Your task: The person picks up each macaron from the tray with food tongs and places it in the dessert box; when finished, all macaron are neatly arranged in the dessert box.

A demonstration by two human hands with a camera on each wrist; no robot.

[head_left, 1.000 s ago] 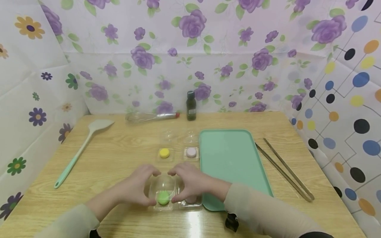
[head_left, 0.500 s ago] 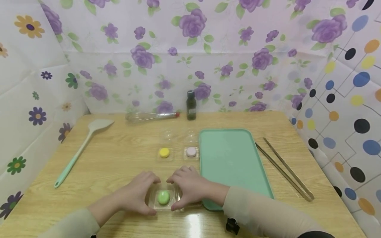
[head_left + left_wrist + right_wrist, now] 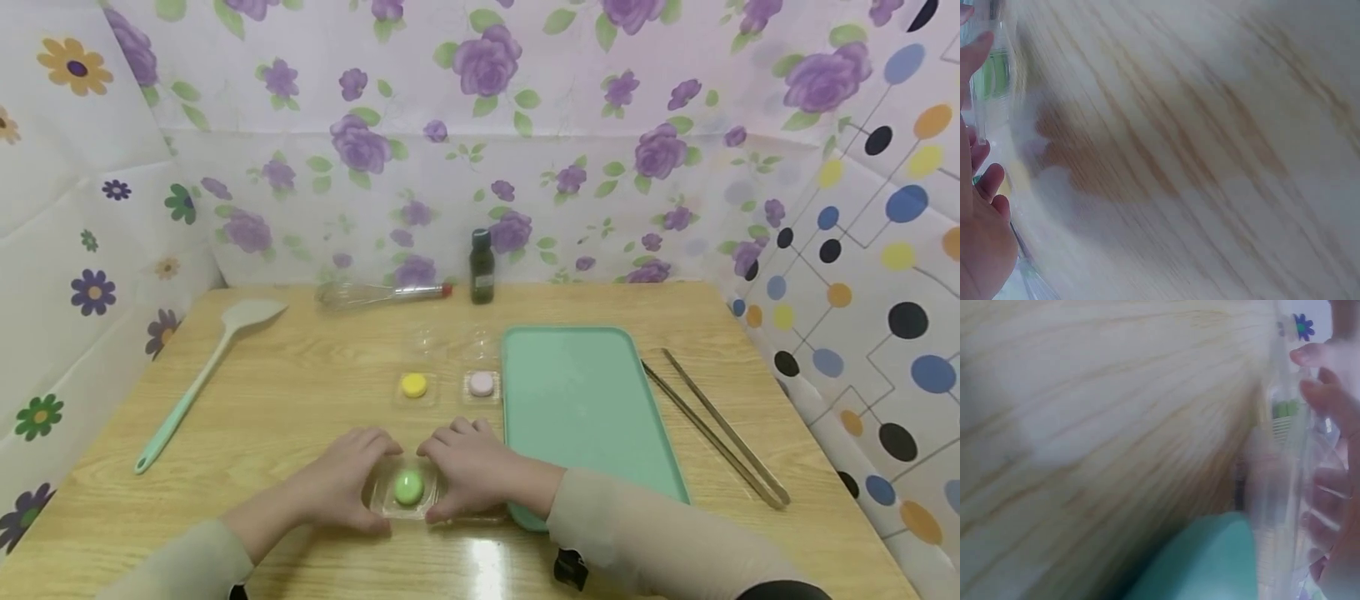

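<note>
A small clear plastic box (image 3: 390, 506) holding a green macaron (image 3: 408, 486) lies near the table's front, its lid down over the macaron. From the left, my left hand (image 3: 341, 483) grips its side with curved fingers and thumb. My right hand (image 3: 468, 471) holds the opposite side. In the left wrist view, the left hand (image 3: 985, 231) shows only at the edge. Another clear box (image 3: 1272, 487) stands beneath the right hand in the right wrist view, mostly hidden from the head. Behind, a yellow macaron (image 3: 414, 385) and a lilac macaron (image 3: 482, 383) sit in opened clear boxes.
To the right is a green tray (image 3: 585, 400), with metal tongs (image 3: 720, 433) beside it. A pale green spatula (image 3: 202, 375) lies left. At the back are a whisk (image 3: 382, 293) and a dark bottle (image 3: 482, 271). Patterned cloth walls surround the table.
The lid over the green macaron, raised a second ago, has come down. Both hands lowered with it, and the box has since shifted slightly away and left.
</note>
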